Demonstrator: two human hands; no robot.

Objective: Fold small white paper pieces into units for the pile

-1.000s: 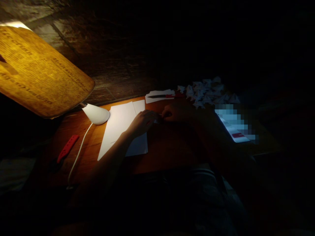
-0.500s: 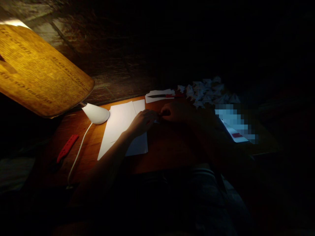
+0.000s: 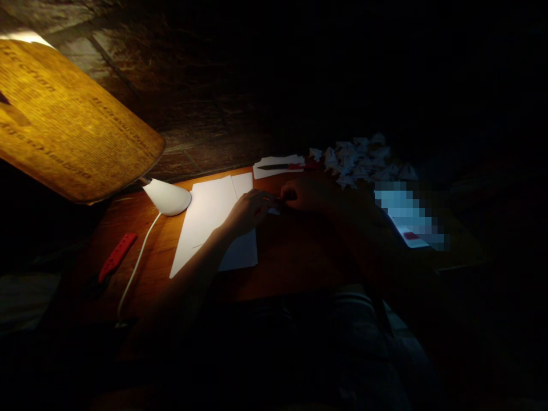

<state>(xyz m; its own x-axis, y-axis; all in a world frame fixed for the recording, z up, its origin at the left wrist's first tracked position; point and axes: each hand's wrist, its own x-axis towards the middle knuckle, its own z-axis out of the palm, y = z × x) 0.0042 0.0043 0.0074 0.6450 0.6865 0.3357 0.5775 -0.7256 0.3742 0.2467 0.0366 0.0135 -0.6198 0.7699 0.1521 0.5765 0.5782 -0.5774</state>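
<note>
My left hand (image 3: 250, 210) is over the right edge of white paper sheets (image 3: 209, 208), its fingers closed on a small piece of white paper (image 3: 274, 211). Opposite it, my right hand (image 3: 305, 195) is curled in a pinch at the same piece, fingertips close to those of the left. Deep shadow hides most of the right hand and the paper's exact shape. Behind the hands, a knife (image 3: 274, 167) with a dark blade and red handle lies on a white paper piece (image 3: 263, 174).
A pile of small folded paper pieces (image 3: 359, 160) lies at the back right, near a lit phone (image 3: 411, 237). On the left stand a lamp with a white base (image 3: 166, 198), its white cord (image 3: 139, 262), and a red strip (image 3: 117, 256) on the wooden table (image 3: 295, 262).
My left fingers have lifted and shifted slightly, and a little more of the small paper shows beneath them. My right hand stays almost in place.
</note>
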